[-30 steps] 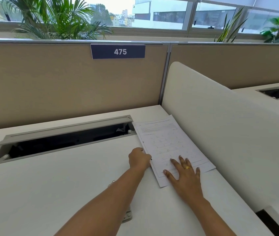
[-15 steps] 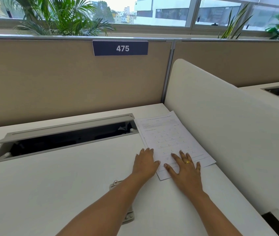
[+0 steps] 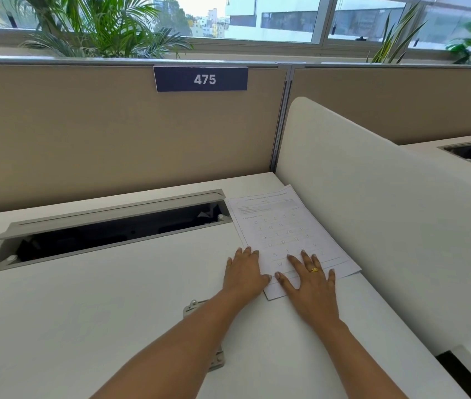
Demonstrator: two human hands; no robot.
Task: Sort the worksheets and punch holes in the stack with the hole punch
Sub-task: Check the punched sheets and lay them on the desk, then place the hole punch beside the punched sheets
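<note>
1. The left hand (image 3: 244, 272) lies flat with straight fingers. Its palm is on the desk (image 3: 84, 326) and its thumb side is against the left edge of the worksheets (image 3: 286, 226). It grips nothing.
2. The right hand (image 3: 310, 283), with a ring (image 3: 314, 270) on one finger, is spread palm-down on the near end of the sheets. It presses on them and holds nothing.
3. A second ago the left hand was curled into a loose fist at that same paper edge. It has since opened and settled flat, its thumb nearly meeting the right thumb. The right hand has hardly moved.
4. The worksheets lie under and just beyond both hands, their far side running along the white divider (image 3: 372, 226) to the right of the right hand. A lower sheet sticks out at the near corner under the right palm, so the edges are not yet flush.
5. The hole punch (image 3: 192, 308) sits behind the left hand, mostly hidden under the left forearm, apart from the paper and untouched.
6. My reading is that the hands are squaring or smoothing the stack. Sorting looks nearly finished, while punching has not begun.
7. The open cable tray (image 3: 107, 228) lies ahead and to the left of the left hand.
</note>
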